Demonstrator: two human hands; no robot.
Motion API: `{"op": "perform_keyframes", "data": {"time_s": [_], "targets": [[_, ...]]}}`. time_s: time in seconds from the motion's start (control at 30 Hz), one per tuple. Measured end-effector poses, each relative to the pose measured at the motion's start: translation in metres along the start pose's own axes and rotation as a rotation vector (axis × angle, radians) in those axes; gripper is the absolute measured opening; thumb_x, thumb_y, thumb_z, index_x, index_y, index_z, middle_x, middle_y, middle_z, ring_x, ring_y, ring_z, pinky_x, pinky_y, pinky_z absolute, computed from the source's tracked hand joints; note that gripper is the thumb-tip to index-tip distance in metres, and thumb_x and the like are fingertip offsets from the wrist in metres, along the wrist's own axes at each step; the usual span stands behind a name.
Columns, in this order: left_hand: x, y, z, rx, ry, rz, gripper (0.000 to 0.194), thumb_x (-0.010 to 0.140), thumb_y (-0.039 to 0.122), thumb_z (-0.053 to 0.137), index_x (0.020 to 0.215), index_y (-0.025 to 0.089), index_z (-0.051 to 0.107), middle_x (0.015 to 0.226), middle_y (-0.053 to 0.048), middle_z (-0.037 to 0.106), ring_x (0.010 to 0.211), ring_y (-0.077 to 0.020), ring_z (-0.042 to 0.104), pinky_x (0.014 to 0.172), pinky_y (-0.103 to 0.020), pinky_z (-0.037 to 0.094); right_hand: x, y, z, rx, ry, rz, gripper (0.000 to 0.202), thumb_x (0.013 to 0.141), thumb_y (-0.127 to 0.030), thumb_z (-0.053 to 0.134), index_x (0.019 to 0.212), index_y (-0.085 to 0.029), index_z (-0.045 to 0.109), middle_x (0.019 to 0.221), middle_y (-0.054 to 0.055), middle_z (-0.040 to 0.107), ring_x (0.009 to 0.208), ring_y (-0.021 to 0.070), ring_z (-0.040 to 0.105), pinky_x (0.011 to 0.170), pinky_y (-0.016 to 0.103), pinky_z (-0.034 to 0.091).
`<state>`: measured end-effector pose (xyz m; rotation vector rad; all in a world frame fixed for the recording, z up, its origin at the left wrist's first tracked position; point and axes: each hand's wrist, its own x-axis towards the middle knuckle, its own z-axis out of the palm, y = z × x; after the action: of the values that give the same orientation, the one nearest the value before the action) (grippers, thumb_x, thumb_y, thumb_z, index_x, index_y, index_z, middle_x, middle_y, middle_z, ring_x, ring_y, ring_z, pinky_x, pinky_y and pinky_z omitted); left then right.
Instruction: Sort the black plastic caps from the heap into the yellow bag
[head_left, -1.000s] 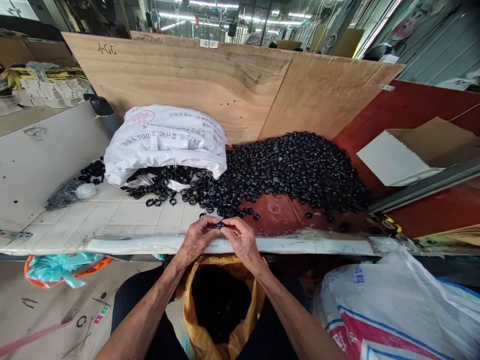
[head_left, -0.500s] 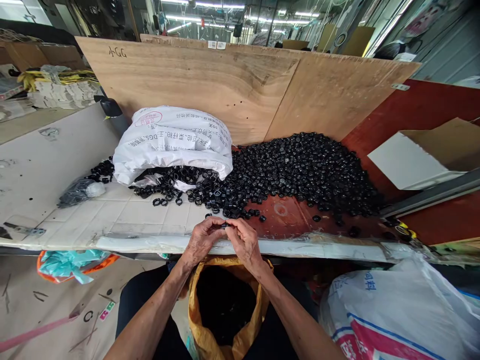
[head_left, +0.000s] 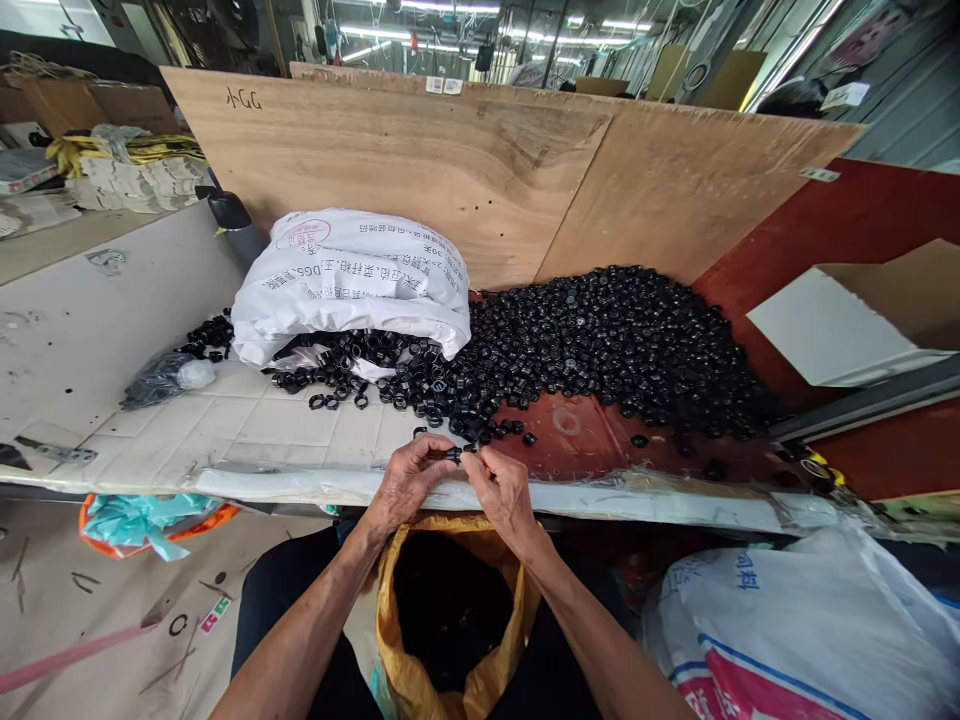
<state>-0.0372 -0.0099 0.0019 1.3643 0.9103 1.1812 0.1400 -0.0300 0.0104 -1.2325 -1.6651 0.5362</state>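
Observation:
My left hand (head_left: 409,480) pinches a small black plastic part (head_left: 453,455) between thumb and fingertips, over the front edge of the bench. Close beside it, my right hand (head_left: 504,488) is closed, its fingertips meeting at the right end of that part; its exact shape is too small to make out. Just beyond the fingers lie loose black plastic rings (head_left: 435,400), running into a large heap of small black parts (head_left: 615,340). Below my hands, between my knees, a yellow sack (head_left: 397,640) stands open with dark contents.
A printed white sack (head_left: 352,270) lies on the bench, rings spilling from its mouth. A plywood board (head_left: 375,150) closes the back. To the right are an open carton (head_left: 840,320) and a full white bag (head_left: 787,620). An orange-rimmed basket (head_left: 97,545) stands at lower left.
My right hand has shifted slightly right, away from my left, so the black part between the fingertips shows more. The whole view has turned slightly.

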Motion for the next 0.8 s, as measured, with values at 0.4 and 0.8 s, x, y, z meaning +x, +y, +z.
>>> {"op": "perform_keyframes", "data": {"time_s": [0.4, 0.8], "targets": [[-0.012, 0.014, 0.003, 0.046, -0.083, -0.061, 0.019, 0.087, 0.034, 0.079, 0.099, 0.02, 0.077, 0.099, -0.004, 0.074, 0.094, -0.0199, 0.068, 0.09, -0.03, 0.054, -0.015, -0.008, -0.004, 0.059, -0.004, 0.101, 0.027, 0.1, -0.038, 0.056, 0.082, -0.02, 0.065, 0.071, 0.0, 0.063, 0.063, 0.0143, 0.057, 0.06, 0.025, 0.044], [-0.061, 0.014, 0.013, -0.053, 0.032, -0.283, 0.03, 0.081, 0.047, 0.085, 0.092, 0.021, 0.075, 0.09, -0.003, 0.073, 0.087, -0.0202, 0.068, 0.082, -0.029, 0.055, -0.048, -0.028, -0.008, 0.309, -0.235, 0.432, 0.032, 0.1, -0.045, 0.05, 0.077, -0.023, 0.054, 0.057, -0.005, 0.048, 0.051, 0.0146, 0.05, 0.052, 0.024, 0.041]]}}
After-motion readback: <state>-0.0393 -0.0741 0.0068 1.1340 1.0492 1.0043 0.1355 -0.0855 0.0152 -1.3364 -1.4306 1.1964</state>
